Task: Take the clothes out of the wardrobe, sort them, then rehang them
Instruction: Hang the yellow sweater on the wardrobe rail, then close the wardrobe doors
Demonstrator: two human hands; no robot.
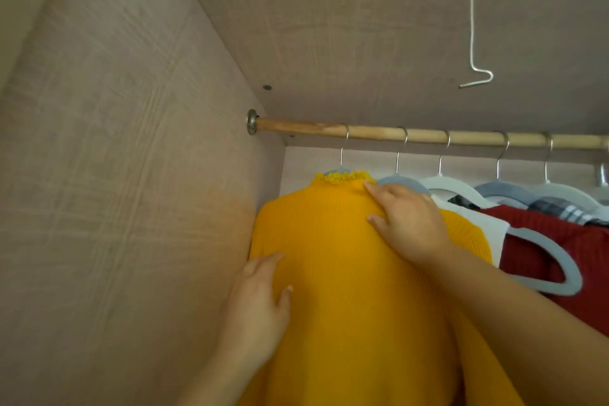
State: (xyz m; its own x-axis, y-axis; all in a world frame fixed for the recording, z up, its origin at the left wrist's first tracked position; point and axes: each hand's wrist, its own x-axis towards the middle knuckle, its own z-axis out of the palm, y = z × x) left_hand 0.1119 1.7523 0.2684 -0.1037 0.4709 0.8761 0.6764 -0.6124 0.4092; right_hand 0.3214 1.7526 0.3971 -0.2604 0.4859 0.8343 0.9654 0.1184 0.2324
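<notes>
Fingers (375, 189) of right hand (408, 221) and left hand (260, 300): spread flat on yellow sweater (346, 290), gripping nothing; best smoothed downward, hanger hook (343, 148) seated on rod (461, 137).

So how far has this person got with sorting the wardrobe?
Hard to tell whether this is the taking out or the rehanging. Several garments hang on the wooden rail: a yellow knit top at the far left, then a white one and a red one. Both hands, left and right, lie flat on the yellow top. What remains cannot be judged.
</notes>
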